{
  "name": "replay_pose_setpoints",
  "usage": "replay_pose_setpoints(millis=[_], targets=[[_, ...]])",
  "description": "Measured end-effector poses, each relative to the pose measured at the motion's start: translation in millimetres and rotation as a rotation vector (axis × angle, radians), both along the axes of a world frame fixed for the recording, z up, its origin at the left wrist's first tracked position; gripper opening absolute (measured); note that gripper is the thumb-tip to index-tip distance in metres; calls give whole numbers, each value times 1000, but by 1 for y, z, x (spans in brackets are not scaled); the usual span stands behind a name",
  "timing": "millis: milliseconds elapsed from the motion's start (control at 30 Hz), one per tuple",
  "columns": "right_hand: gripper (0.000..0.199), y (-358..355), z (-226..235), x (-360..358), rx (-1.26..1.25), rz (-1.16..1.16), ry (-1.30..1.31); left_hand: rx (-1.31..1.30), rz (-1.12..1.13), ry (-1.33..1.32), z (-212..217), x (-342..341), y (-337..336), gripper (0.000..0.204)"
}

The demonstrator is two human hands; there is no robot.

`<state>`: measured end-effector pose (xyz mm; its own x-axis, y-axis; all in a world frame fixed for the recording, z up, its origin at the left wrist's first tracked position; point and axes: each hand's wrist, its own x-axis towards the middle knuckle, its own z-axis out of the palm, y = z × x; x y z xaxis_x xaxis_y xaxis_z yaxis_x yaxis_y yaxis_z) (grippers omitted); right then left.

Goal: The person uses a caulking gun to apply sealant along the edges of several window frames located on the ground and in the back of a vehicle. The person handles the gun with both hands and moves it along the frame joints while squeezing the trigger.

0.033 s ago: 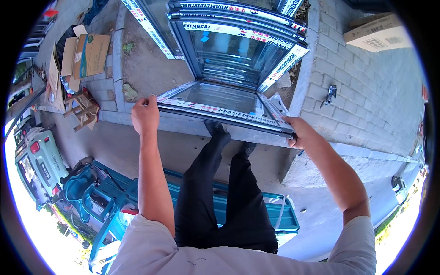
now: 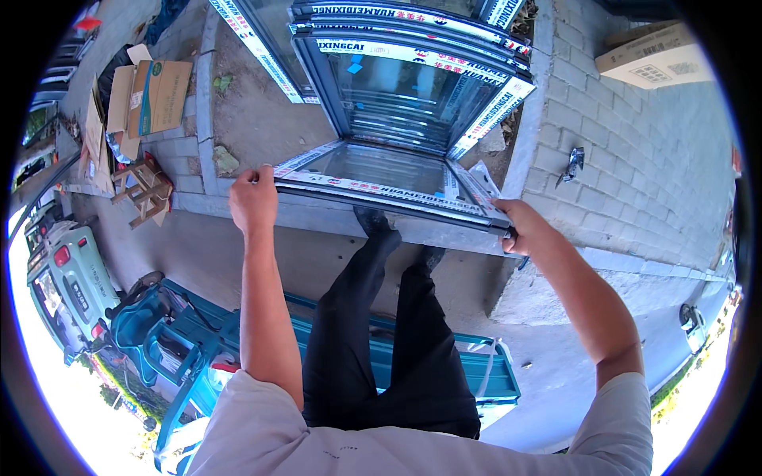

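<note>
Nothing moved: hands (image 2: 252, 198) grip frame (image 2: 389, 186).

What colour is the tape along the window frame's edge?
White with red print, on the window frame; the head view shows it best.

Short-sleeved white T-shirt, black trousers, dark shoes

Flattened cardboard boxes (image 2: 147, 99), closed carton (image 2: 655, 55)
</note>
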<state>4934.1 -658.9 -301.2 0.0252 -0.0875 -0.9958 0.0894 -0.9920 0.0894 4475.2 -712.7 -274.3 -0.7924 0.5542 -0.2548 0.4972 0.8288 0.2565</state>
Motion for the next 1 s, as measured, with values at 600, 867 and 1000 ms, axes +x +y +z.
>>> replay_pose_setpoints(millis=[600,867,1000], targets=[[61,101,-46,27,71,-72,130,-86,-364,87,-46,-29,131,62],[46,143,-47,6,188,-78,39,-51,-470,74,-73,-45,198,68],[44,149,-48,6,232,-96,25,-45,-498,115,-84,-48,217,66]])
